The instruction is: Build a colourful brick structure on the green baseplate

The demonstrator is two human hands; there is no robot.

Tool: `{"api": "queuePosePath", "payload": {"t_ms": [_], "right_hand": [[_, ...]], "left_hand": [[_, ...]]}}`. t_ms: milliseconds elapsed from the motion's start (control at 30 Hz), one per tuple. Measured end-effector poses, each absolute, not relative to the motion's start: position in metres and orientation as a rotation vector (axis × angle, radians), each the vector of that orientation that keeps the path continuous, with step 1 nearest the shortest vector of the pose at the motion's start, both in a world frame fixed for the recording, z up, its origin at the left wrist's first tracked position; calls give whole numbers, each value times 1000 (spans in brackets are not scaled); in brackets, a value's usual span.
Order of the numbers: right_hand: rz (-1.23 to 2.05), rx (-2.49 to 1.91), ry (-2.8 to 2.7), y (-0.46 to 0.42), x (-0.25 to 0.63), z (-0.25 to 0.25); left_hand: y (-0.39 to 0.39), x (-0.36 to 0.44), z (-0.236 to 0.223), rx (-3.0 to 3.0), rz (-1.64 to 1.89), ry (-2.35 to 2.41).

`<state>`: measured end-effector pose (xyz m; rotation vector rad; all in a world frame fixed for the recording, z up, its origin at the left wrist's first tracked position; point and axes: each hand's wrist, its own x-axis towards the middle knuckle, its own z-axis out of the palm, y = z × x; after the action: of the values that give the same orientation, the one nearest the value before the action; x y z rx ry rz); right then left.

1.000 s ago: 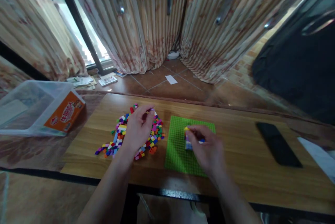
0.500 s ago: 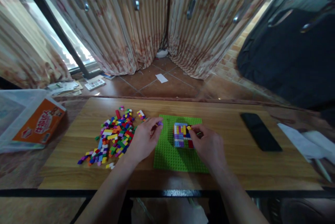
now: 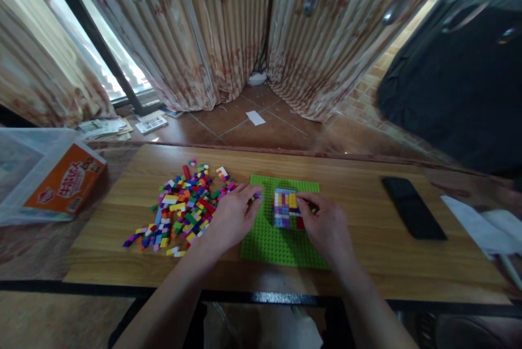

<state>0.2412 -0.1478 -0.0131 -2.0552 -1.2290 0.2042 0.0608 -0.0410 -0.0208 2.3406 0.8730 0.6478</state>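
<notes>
A green studded baseplate (image 3: 265,248) lies on the table, and a block built of many-coloured toy bricks (image 3: 281,211) stands on it. My right hand (image 3: 327,225) is over the block's right side, thumb and forefinger closed at a yellow brick (image 3: 292,200) on its top. Part of the block is hidden beneath that hand. Just left of the block, above the baseplate's left edge, my left hand (image 3: 231,217) pinches a small purple brick (image 3: 258,195) between thumb and forefinger. Loose bricks (image 3: 191,218) are heaped beside my left hand.
A black phone (image 3: 412,207) lies on the wooden table (image 3: 367,278) at the right, near white paper (image 3: 468,226). At the far left stands a clear plastic box (image 3: 36,145) with an orange label. Curtains (image 3: 236,28) hang beyond the table.
The yellow brick at my right fingertips, earlier tilted, now sits level beside other yellow on the block. My left hand has shifted slightly right with the purple brick. The camera view has tilted a little.
</notes>
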Motion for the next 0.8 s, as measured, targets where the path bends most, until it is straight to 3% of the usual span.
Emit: {"api": "queuePosePath", "payload": {"t_ms": [800], "right_hand": [[199, -2197, -1194, -134, 247, -42]], "left_hand": [[-48, 68, -22, 2185, 749, 815]]}}
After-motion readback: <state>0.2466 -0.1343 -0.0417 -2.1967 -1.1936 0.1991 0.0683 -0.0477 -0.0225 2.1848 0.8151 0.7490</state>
